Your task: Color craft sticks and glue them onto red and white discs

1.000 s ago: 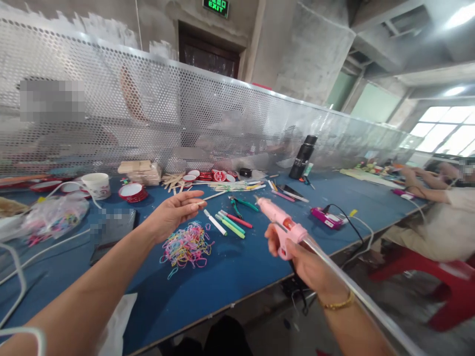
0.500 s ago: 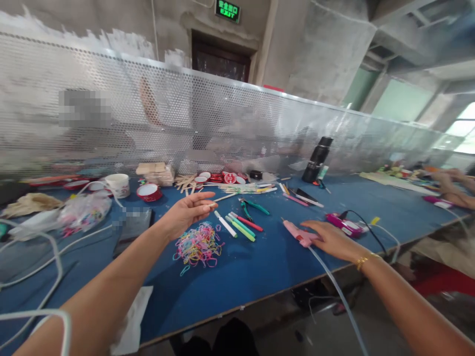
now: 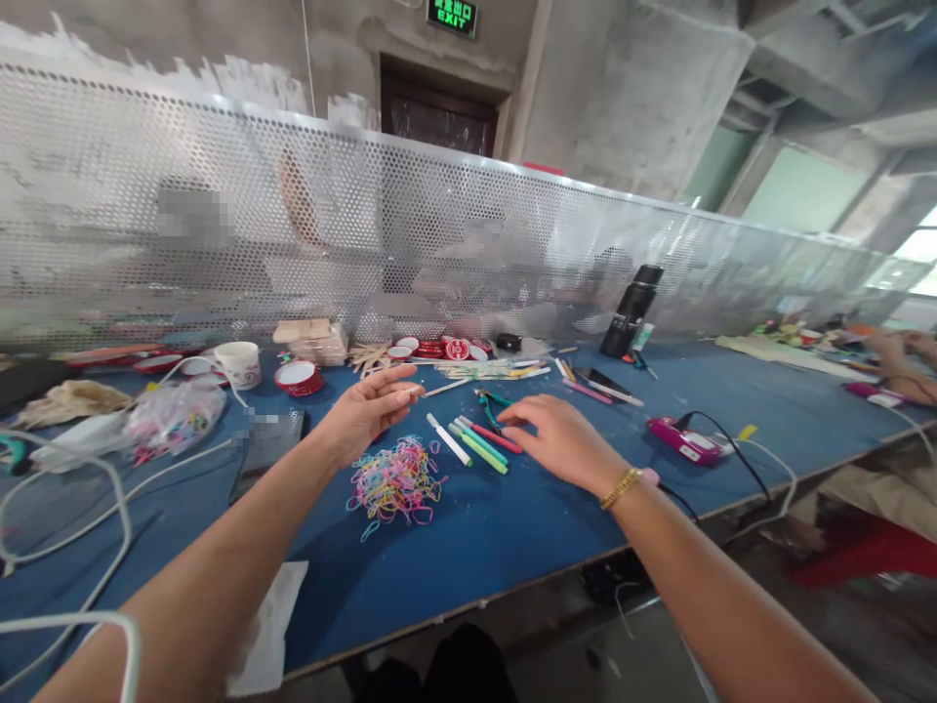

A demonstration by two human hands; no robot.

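My left hand is closed in a pinch at the fingertips, around something small and pale that I cannot make out. Below it lies a heap of colourful small loops. My right hand, its fingers stretched out and holding nothing, hovers by the green-handled pliers. Just left of that hand, several felt-tip pens lie side by side, among them a white pen, a red pen and a light green pen. The glue gun is mostly hidden behind my right wrist.
A purple power strip with cables lies at right, and a black bottle stands at the back. Red-and-white tins, a paper cup and wooden sticks line the perforated screen. Another person's hands are at far right.
My right hand has let go of the pink glue gun and moved left to the pliers and pens. My left hand keeps its pinch in nearly the same place.
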